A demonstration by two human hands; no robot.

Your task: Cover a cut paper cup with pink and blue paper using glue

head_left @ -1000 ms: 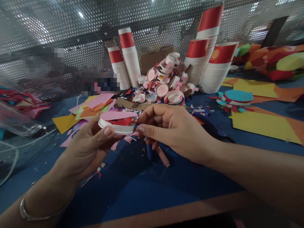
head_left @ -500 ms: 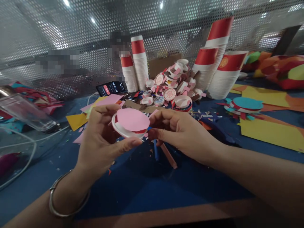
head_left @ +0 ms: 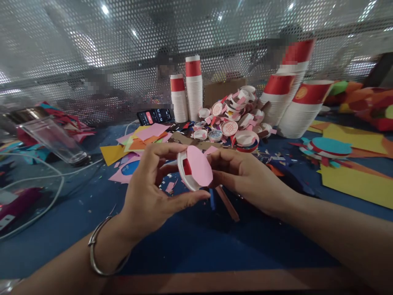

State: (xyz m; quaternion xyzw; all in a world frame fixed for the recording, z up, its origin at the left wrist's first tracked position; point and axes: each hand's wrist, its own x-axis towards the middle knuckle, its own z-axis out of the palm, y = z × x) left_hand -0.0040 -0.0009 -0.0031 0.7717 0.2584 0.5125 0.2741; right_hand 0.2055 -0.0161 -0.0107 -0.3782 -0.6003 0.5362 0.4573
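Two bare hands, yours, are holding up a shallow, round cup piece (head_left: 185, 174) of smooth white paper above the worktop (head_left: 172, 250). Your left hand (head_left: 149, 186) is curving round it, fingers partly spread, gripping it between the thumb below and the fingertips above. Your right hand (head_left: 251, 180) is curling its fingers nearly shut at the right edge of the flat pink disc (head_left: 199, 166); whether they are gripping anything, you cannot tell from here. That disc, matte and oval in outline, is covering much of the tilted piece, and red is showing between them.

Beneath your right hand, a straight brown strip (head_left: 227, 205) and a blue strip (head_left: 213, 199) are lying side by side. Beyond, a jumbled pile (head_left: 238, 110) of round white pieces with pink paper tabs is sitting between tall stacks of ribbed, nested paper cups, a narrow stack (head_left: 194, 92) and a broad one (head_left: 303, 108) among them, banded in glossy red. To the left, a dark phone (head_left: 154, 116) is leaning near the stacks, and a clear, hard-sided bottle (head_left: 57, 141) is lying tilted near a looping white cable (head_left: 59, 192). On the right, a turquoise-topped round piece (head_left: 330, 146) is resting beside flat yellow sheets (head_left: 356, 182).
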